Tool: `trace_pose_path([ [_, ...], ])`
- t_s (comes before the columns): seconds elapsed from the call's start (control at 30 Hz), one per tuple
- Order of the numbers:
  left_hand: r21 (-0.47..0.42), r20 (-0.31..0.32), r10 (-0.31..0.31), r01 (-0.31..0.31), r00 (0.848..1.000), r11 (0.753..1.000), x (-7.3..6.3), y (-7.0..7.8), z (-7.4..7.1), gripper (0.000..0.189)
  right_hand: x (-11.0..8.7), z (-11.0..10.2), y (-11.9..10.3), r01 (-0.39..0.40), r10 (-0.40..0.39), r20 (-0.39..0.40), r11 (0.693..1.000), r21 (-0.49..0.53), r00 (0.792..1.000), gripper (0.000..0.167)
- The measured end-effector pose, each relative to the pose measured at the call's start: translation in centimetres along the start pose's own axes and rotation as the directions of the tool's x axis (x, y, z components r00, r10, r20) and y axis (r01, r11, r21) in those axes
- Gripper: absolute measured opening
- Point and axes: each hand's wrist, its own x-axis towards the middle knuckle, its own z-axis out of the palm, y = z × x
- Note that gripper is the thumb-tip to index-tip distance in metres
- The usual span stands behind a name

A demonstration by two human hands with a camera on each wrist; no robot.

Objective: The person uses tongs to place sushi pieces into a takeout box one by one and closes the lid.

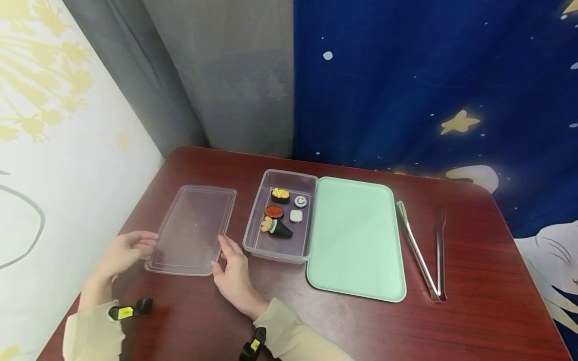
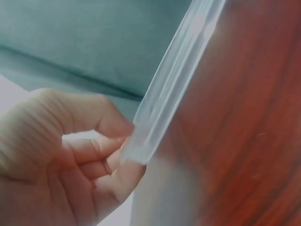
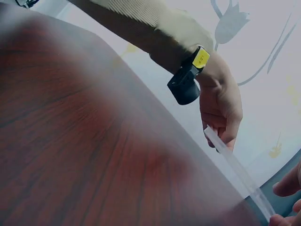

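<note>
A clear plastic lid is at the left part of the table, its edge showing in both wrist views. My left hand pinches the lid's left edge near the front corner. In the left wrist view, thumb and curled fingers of the left hand meet at that corner. My right hand is at the lid's right edge, thumb and fingers apart. Partly cut off in the right wrist view, one right fingertip touches the lid's end while another digit stays off it.
Right of the lid stands a clear plastic box with several sushi pieces, among them a dark cone-shaped hand roll. Beside it lies a light green tray. Metal tongs lie spread farther right. Curtains and a wall border the table.
</note>
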Motion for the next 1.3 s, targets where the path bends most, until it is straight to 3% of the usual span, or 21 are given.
trace_pose_path([
  [0.13,-0.145,-0.015,0.12,-0.121,0.993,0.982,-0.5,-0.1,-1.0,0.027,0.6,0.1,-0.4,0.08,-0.074,-0.091,0.994,0.069,0.993,0.055],
  [0.27,-0.277,-0.103,0.215,-0.236,0.971,0.932,-0.8,0.6,-1.1,0.027,1.5,-0.3,-1.0,0.148,-0.113,-0.2,0.974,0.171,0.973,0.058],
  [0.4,-0.399,-0.216,0.228,-0.299,0.949,0.866,-0.8,2.1,-0.9,0.035,2.8,-1.2,-1.6,0.216,-0.154,-0.275,0.953,0.212,0.949,0.052],
  [0.6,-0.413,-0.356,0.211,-0.356,0.91,0.838,-0.5,4.7,-0.8,0.031,4.4,-3.8,-3.9,0.325,-0.247,-0.343,0.926,0.191,0.906,0.038],
  [0.7,-0.471,-0.422,0.213,-0.414,0.881,0.779,-0.5,5.4,-0.5,0.031,5.0,-5.1,-5.5,0.363,-0.285,-0.378,0.919,0.152,0.881,0.032],
  [0.8,-0.486,-0.499,0.202,-0.465,0.843,0.74,-0.5,6.0,-0.2,0.029,5.5,-5.5,-5.8,0.368,-0.291,-0.392,0.919,0.138,0.873,0.028],
  [0.97,-0.462,-0.617,0.201,-0.557,0.761,0.69,-0.4,6.7,0.0,0.025,6.1,-5.9,-6.0,0.376,-0.293,-0.412,0.917,0.133,0.863,0.024],
  [1.03,-0.43,-0.655,0.219,-0.595,0.723,0.679,-0.3,6.9,0.1,0.024,6.2,-6.0,-6.0,0.385,-0.298,-0.424,0.913,0.136,0.855,0.022],
  [1.07,-0.39,-0.675,0.233,-0.606,0.7,0.694,-0.3,7.0,0.1,0.025,6.3,-6.0,-5.9,0.392,-0.302,-0.429,0.909,0.138,0.851,0.021],
  [1.13,-0.269,-0.715,0.256,-0.594,0.651,0.758,-0.5,7.7,0.2,0.028,6.4,-6.1,-5.8,0.413,-0.315,-0.438,0.899,0.147,0.842,0.019],
  [1.2,-0.238,-0.743,0.248,-0.592,0.621,0.77,-0.9,9.0,0.3,0.028,6.5,-6.3,-5.7,0.434,-0.329,-0.446,0.888,0.155,0.833,0.019],
  [1.23,-0.261,-0.748,0.228,-0.591,0.624,0.763,-1.2,9.8,0.4,0.027,6.6,-6.3,-5.7,0.444,-0.334,-0.449,0.881,0.165,0.829,0.018],
  [1.27,-0.267,-0.75,0.204,-0.571,0.629,0.776,-1.5,10.7,0.4,0.028,6.6,-6.3,-5.6,0.452,-0.335,-0.453,0.874,0.179,0.826,0.018],
  [1.3,-0.316,-0.746,0.16,-0.554,0.647,0.77,-1.9,11.7,0.5,0.027,6.7,-6.4,-5.6,0.457,-0.334,-0.459,0.87,0.187,0.823,0.018],
])
